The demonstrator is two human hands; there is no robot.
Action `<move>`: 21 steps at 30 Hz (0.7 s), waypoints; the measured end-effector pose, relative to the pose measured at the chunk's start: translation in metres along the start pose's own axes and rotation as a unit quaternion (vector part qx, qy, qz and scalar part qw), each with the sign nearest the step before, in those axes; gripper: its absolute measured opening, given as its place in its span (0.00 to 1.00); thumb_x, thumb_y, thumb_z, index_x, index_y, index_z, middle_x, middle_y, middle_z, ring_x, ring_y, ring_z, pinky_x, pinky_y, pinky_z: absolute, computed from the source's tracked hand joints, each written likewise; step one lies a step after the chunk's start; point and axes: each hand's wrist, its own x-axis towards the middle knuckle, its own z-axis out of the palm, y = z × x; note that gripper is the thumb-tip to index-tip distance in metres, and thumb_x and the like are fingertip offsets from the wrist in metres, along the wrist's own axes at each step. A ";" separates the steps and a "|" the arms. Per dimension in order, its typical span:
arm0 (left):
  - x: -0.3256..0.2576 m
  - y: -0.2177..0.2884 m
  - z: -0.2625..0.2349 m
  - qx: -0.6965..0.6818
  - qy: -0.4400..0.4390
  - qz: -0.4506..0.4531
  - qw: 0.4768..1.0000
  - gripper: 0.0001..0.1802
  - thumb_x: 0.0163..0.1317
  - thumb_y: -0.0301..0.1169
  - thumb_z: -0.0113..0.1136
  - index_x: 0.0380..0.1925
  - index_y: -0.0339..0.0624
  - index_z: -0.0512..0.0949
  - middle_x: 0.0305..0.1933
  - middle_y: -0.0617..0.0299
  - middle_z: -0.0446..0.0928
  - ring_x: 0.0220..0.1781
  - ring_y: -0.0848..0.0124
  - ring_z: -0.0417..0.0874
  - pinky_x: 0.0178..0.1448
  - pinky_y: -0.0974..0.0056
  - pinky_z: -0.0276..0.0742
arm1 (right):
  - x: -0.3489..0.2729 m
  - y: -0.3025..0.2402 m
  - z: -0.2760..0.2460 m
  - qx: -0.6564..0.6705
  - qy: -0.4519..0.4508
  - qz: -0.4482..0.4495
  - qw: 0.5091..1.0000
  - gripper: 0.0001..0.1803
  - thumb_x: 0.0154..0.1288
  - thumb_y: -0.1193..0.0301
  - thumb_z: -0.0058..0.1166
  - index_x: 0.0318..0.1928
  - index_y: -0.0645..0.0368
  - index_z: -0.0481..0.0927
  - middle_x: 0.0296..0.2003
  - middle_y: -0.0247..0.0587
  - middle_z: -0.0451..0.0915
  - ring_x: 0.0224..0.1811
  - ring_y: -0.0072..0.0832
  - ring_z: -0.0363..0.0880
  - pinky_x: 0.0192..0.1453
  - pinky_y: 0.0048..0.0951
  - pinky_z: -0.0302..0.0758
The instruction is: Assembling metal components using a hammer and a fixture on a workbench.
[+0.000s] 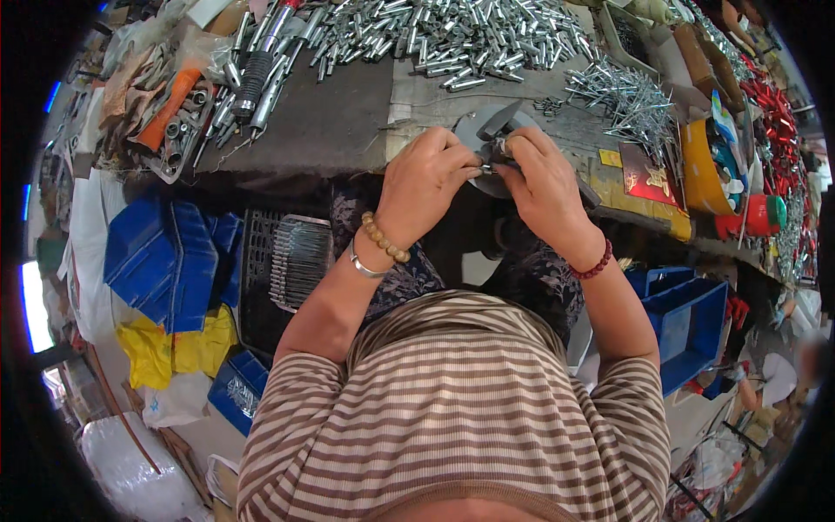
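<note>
My left hand [424, 178] and my right hand [541, 178] meet at the front edge of the workbench [322, 130]. Their fingertips pinch a small silver metal part [489, 162] between them, over a grey round metal fixture [491, 126]. The part is mostly hidden by my fingers. A bead bracelet and a metal bangle are on my left wrist, a dark red bead bracelet on my right. A big heap of silver metal sleeves [452, 35] lies just beyond the fixture.
A pile of thin metal pins [631, 100] lies right of the fixture. Hand tools and black-handled parts [248, 78] lie at the bench's left. Blue plastic bins [165, 261] and a black crate [261, 278] stand below left; another blue bin [691, 322] below right.
</note>
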 end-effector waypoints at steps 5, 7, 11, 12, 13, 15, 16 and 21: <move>0.002 0.004 0.000 0.000 -0.003 -0.004 1.000 0.06 0.59 0.28 0.68 0.36 0.42 0.84 0.39 0.58 0.78 0.41 0.58 0.82 0.44 0.58 0.78 | 0.000 -0.004 -0.001 -0.053 -0.002 -0.021 0.998 0.13 0.59 0.79 0.61 0.44 0.63 0.75 0.44 0.50 0.76 0.48 0.52 0.76 0.52 0.48 0.74; 0.002 0.002 0.001 0.004 0.005 -0.006 1.000 0.06 0.59 0.27 0.68 0.36 0.41 0.84 0.39 0.59 0.78 0.41 0.58 0.82 0.44 0.59 0.78 | 0.001 -0.005 -0.003 -0.077 -0.004 -0.028 0.997 0.13 0.58 0.79 0.61 0.44 0.62 0.75 0.44 0.49 0.75 0.49 0.51 0.76 0.53 0.47 0.74; 0.000 0.000 0.001 0.006 0.002 -0.002 1.000 0.06 0.60 0.25 0.67 0.37 0.40 0.83 0.39 0.59 0.77 0.40 0.60 0.81 0.44 0.60 0.77 | 0.002 -0.005 -0.001 -0.088 -0.020 -0.041 0.995 0.11 0.59 0.77 0.61 0.41 0.61 0.75 0.42 0.47 0.74 0.48 0.47 0.76 0.52 0.45 0.74; -0.001 0.001 0.000 0.004 0.000 0.001 1.000 0.06 0.60 0.25 0.67 0.37 0.40 0.83 0.39 0.59 0.77 0.40 0.60 0.81 0.44 0.60 0.77 | 0.002 -0.006 -0.001 -0.087 -0.019 -0.042 0.995 0.10 0.59 0.77 0.60 0.41 0.61 0.75 0.41 0.46 0.74 0.48 0.46 0.76 0.52 0.44 0.74; -0.001 0.001 -0.001 0.000 -0.005 -0.008 1.000 0.05 0.60 0.25 0.66 0.37 0.40 0.83 0.39 0.59 0.77 0.40 0.61 0.81 0.44 0.61 0.77 | 0.003 -0.007 0.000 -0.090 -0.017 -0.039 0.995 0.10 0.59 0.77 0.60 0.41 0.61 0.75 0.41 0.46 0.74 0.48 0.46 0.76 0.52 0.44 0.74; 0.000 0.001 0.000 -0.004 -0.011 -0.018 1.000 0.05 0.61 0.25 0.66 0.37 0.40 0.83 0.39 0.58 0.77 0.39 0.61 0.81 0.44 0.61 0.77 | 0.002 -0.009 0.001 -0.112 -0.022 -0.044 0.992 0.09 0.59 0.77 0.60 0.40 0.60 0.76 0.41 0.44 0.74 0.48 0.45 0.76 0.51 0.42 0.74; -0.001 0.000 0.001 -0.004 -0.009 -0.017 1.000 0.05 0.61 0.25 0.66 0.37 0.40 0.83 0.39 0.59 0.77 0.39 0.62 0.81 0.44 0.62 0.77 | 0.002 -0.010 0.001 -0.112 -0.021 -0.043 0.993 0.09 0.59 0.77 0.60 0.40 0.60 0.76 0.41 0.44 0.74 0.48 0.45 0.76 0.51 0.42 0.74; 0.000 -0.002 0.001 -0.013 -0.005 -0.022 1.000 0.05 0.62 0.25 0.66 0.38 0.41 0.84 0.39 0.60 0.77 0.39 0.64 0.81 0.44 0.63 0.77 | -0.002 -0.009 -0.011 -0.137 0.018 -0.017 0.990 0.12 0.59 0.73 0.63 0.44 0.57 0.79 0.43 0.41 0.78 0.49 0.44 0.78 0.51 0.42 0.75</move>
